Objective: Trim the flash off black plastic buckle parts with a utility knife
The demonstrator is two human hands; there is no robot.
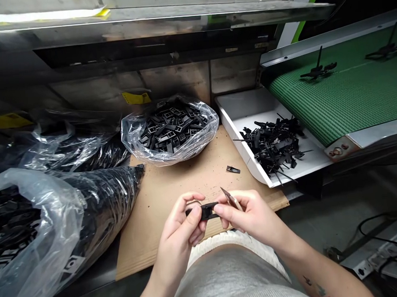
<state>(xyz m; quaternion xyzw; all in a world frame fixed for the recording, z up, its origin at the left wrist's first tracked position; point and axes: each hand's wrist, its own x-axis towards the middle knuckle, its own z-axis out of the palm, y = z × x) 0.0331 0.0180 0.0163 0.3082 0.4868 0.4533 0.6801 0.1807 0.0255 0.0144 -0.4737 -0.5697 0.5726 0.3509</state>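
Observation:
A small black plastic part with an open middle is pinched between the thumb and fingers of my left hand, close to my body. My right hand has its fingertips on the other end of that part. Tucked in the same hand is a pointed craft knife, its blade tip up and to the left; the fingers hide most of its handle. Beyond my hands, a single black plastic piece lies on the cardboard sheet.
An open plastic bag of black parts stands at the back. Larger filled bags crowd the left. A white tray holds a heap of black pieces. Beside it, a green conveyor belt carries black moulded pieces. A metal shelf overhangs.

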